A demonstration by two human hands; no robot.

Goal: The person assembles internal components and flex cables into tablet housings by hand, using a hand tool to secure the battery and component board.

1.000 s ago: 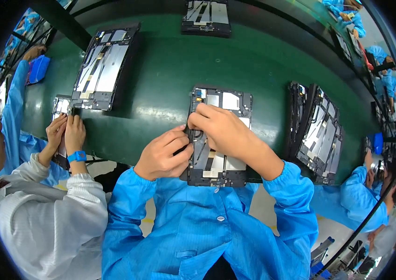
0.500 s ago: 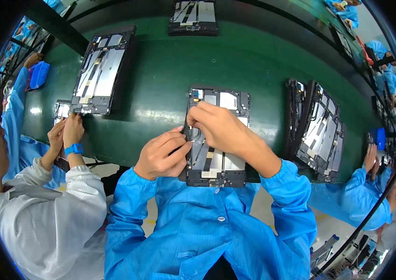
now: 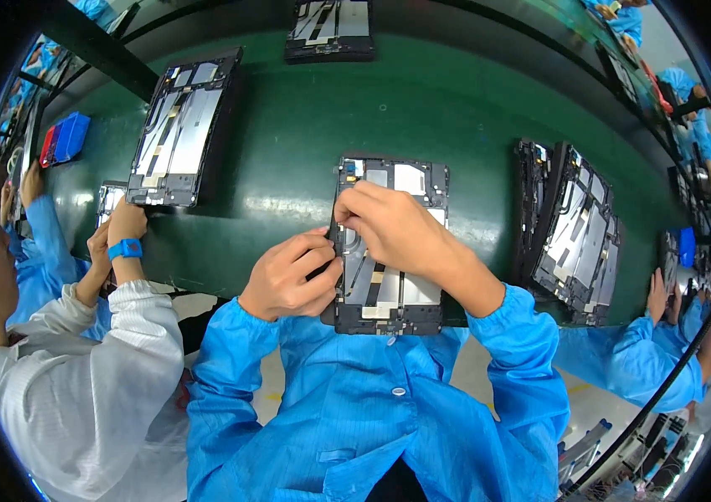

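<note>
An opened tablet chassis (image 3: 378, 294), black-framed with silver plates and dark ribbon cables, lies in front of me at the near edge of the green table. My left hand (image 3: 292, 274) is curled at its left edge, the fingertips closed on that edge. From the right, my right hand (image 3: 385, 226) reaches across the chassis. Its thumb and forefinger are pinched together at the upper left edge; whatever they hold is too small or hidden to make out. The hand covers part of the middle of the chassis.
Stacked tablet chassis (image 3: 573, 234) lean together on the right. Another chassis stack (image 3: 184, 134) stands at the left, and one more chassis (image 3: 330, 29) lies at the far side. A co-worker in a white sleeve (image 3: 150, 322) works at left. A blue bin (image 3: 71, 136) sits beyond.
My hands and the chassis have barely moved. The far chassis has shifted a little left. At left, a co-worker's arm has drawn back from the blue bin.
</note>
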